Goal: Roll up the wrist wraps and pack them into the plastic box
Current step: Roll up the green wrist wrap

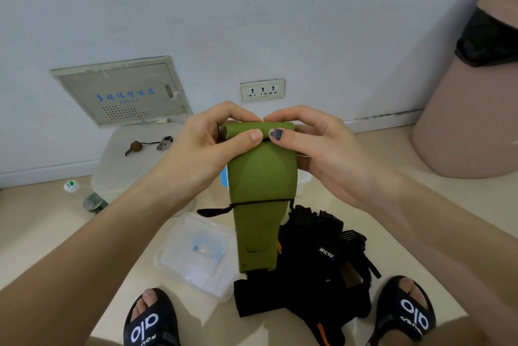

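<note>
Both grips, left hand (pixel 204 143) and right hand (pixel 314 146), pinch the green wrist wrap's (pixel 259 177) rolled top.

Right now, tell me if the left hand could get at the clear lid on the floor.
Probably not yet: the left hand grips the green wrap. The clear lid lies uncovered below it.

Rolling the top of a green wrist wrap (pixel 262 177) between left hand (pixel 207 146) and right hand (pixel 319 149) above black wraps (pixel 314 261) on the floor (pixel 42 233).
</note>
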{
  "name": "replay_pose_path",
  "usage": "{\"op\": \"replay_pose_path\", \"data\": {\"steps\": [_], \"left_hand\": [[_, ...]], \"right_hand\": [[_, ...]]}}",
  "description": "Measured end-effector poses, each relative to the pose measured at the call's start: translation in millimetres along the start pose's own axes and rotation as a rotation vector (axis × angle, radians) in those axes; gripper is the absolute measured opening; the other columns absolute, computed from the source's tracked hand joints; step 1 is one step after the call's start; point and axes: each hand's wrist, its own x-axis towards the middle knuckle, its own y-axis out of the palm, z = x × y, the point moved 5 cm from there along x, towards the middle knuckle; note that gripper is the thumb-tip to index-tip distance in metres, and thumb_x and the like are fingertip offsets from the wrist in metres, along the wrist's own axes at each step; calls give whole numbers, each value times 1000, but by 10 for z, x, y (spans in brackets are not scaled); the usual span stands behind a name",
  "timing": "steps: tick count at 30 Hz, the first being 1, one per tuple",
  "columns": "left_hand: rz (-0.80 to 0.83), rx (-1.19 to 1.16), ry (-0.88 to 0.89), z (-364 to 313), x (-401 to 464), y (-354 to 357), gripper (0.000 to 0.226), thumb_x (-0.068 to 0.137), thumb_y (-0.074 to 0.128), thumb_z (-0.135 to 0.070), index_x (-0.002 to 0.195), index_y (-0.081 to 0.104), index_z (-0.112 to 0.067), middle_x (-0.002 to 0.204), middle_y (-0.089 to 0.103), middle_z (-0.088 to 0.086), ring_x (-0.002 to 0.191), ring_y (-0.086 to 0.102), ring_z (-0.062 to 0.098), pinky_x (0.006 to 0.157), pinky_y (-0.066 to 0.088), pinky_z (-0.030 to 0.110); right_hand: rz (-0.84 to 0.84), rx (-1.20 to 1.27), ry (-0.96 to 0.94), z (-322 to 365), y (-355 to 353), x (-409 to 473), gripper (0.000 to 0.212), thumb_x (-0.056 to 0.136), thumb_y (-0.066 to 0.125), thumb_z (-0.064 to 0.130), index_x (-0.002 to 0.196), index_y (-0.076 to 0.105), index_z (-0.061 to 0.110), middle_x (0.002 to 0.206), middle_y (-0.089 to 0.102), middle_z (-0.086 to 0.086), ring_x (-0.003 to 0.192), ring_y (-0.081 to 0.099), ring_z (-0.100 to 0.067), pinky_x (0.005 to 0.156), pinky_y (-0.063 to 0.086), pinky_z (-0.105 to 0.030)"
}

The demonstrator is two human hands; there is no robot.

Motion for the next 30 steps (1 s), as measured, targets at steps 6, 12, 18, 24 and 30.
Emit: {"op": "replay_pose_path", "data": {"steps": [6, 12, 18, 24, 30], "left_hand": [[40, -84, -73, 56, 18, 11, 13, 89, 75, -24, 100, 72, -17, 90, 68, 11, 84, 65, 17, 71, 54, 22], [104, -7, -18, 44, 8, 25, 16, 92, 73, -21, 105, 67, -17, 103, 72, 20, 91, 67, 20, 82, 55, 32], [67, 66, 126, -15, -15, 7, 13, 90, 67, -14, 102, 62, -19, 105, 71, 18, 96, 69, 34, 91, 55, 59], [4, 124, 209, -55, -39, 36, 12, 91, 65, -7, 95, 59, -17, 93, 60, 26, 84, 58, 38, 79, 52, 62], [-55, 118, 217, -69, -45, 40, 15, 89, 64, -3, 90, 57, -15, 90, 58, 24, 78, 53, 30, 70, 47, 48]], "right_hand": [[-18, -8, -78, 26, 3, -1, 16, 93, 69, 4, 104, 73, 15, 96, 64, -20, 89, 66, -22, 77, 56, -32], [-9, 16, -71, 9, -7, -5, 20, 92, 69, -1, 106, 72, 14, 100, 68, -26, 91, 69, -22, 79, 57, -28], [62, -70, -23, 19, 26, -26, 13, 98, 66, 20, 110, 72, 21, 98, 77, 1, 92, 75, -13, 75, 56, -22], [-1, -113, -80, 31, 55, -24, 11, 101, 63, 24, 105, 73, 29, 96, 77, -3, 89, 74, -15, 78, 63, -32], [22, -128, -104, 59, 88, -36, 13, 102, 62, 17, 109, 70, 25, 92, 73, -9, 84, 71, -16, 77, 61, -36]]}}
